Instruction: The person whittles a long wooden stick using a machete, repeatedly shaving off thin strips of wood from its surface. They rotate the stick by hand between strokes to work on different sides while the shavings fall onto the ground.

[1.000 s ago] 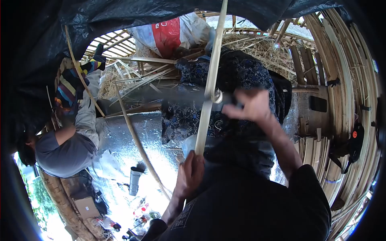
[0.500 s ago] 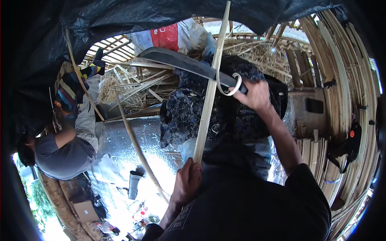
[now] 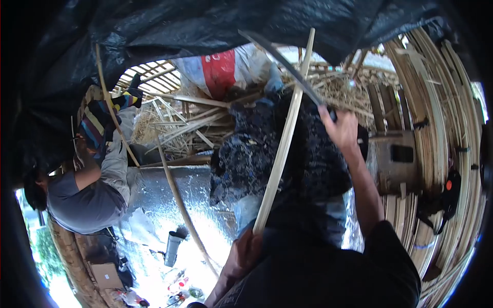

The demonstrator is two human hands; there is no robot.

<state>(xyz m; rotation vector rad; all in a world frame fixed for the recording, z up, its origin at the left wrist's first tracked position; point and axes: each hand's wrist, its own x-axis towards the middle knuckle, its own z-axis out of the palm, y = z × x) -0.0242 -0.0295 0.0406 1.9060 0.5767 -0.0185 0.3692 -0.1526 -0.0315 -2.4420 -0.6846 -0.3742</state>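
Note:
A long pale bamboo strip [image 3: 282, 154] slants upward in front of me. Its near end is wrapped in my left hand [image 3: 246, 250], which is closed close to my body. My right hand [image 3: 342, 129] grips the handle of a machete [image 3: 281, 60]. The dark blade is seen nearly edge-on and crosses the strip near its upper end; whether it touches cannot be made out. Beneath both lies a dark patterned cloth [image 3: 241, 161] over my lap.
To the left sits another person [image 3: 84, 197] in a grey shirt. Split bamboo slats [image 3: 434, 113] are stacked along the right side. Shavings and offcuts [image 3: 190, 123] lie ahead. A thin pole [image 3: 179, 200] leans left of the strip, near a grey tube [image 3: 173, 249].
The machete has turned nearly edge-on, with its tip swung upward. A curled shaving near my right hand no longer shows. The strip's upper end sits lower and farther right.

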